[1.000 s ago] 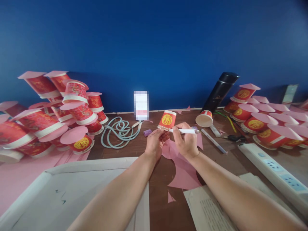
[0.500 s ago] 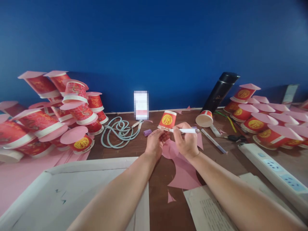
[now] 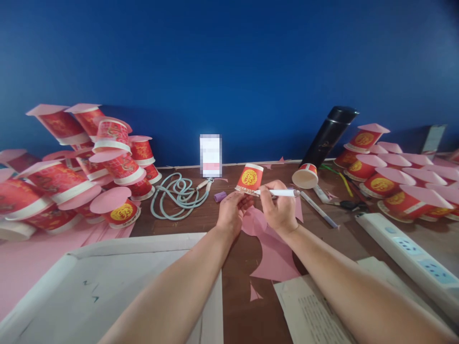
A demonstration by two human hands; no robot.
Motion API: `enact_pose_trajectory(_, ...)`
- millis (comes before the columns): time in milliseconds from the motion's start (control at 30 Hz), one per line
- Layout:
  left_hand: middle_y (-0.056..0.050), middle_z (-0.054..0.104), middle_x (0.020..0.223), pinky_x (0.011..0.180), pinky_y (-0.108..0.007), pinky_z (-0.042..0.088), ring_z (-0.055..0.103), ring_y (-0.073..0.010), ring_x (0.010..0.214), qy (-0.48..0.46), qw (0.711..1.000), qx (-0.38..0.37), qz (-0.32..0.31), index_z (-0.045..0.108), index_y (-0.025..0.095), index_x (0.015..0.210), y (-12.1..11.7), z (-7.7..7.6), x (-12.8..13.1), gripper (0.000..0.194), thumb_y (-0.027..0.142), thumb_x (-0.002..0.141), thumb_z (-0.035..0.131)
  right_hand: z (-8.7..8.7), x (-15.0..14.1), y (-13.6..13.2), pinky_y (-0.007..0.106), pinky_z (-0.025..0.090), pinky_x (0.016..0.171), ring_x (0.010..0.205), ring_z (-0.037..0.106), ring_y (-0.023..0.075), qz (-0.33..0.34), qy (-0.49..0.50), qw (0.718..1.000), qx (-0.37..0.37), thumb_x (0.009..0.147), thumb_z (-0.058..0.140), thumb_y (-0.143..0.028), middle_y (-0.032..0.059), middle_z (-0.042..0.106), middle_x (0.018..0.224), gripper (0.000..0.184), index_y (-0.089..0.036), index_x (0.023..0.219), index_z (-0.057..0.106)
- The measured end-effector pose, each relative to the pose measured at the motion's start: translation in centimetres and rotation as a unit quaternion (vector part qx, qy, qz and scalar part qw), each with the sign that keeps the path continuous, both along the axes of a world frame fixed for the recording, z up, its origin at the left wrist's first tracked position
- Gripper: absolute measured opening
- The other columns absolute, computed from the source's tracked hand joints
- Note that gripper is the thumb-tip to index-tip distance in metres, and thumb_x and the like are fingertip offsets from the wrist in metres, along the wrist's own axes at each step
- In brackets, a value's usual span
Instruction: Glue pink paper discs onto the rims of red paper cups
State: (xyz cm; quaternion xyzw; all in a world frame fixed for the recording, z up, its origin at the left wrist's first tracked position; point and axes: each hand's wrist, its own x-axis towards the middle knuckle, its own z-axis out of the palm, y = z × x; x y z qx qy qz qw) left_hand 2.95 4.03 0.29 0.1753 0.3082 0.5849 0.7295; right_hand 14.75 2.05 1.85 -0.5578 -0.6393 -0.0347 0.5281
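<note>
Topping the left grip (image 3: 231, 211) is a red cup (image 3: 250, 177).

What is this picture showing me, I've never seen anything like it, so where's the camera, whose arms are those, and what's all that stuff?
There's no machine here: these are a person's own bare arms and hands. The camera is worn on that person's head, looking forward and down.

The left hand holds a red paper cup near its lower edge. The right hand holds a white pen-like tool, its tip close to that edge; whether they touch is too small to tell.

On the brown table lie cut pink paper, a coiled cable and a power strip. A black flask is at the back. Red cups with pink paper tops are piled on the left and grouped on the right.
</note>
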Motion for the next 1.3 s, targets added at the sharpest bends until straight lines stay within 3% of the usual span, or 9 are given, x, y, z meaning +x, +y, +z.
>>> enact_pose_trajectory(1300,-0.005,0.065,0.064,0.065,-0.024,0.053,0.063,-0.011,0.059,-0.016,0.999,-0.04,0.008,0.063,0.01,0.071,-0.04,0.38,0.02,0.01,0.01,0.078,0.057,0.05,-0.04,0.08,0.029,0.042,0.058,0.057,0.055,0.0152,-0.014,-0.001,1.0,0.012,0.087,0.051,-0.03,0.0003,0.062,0.065,0.018,-0.021,0.071,0.054)
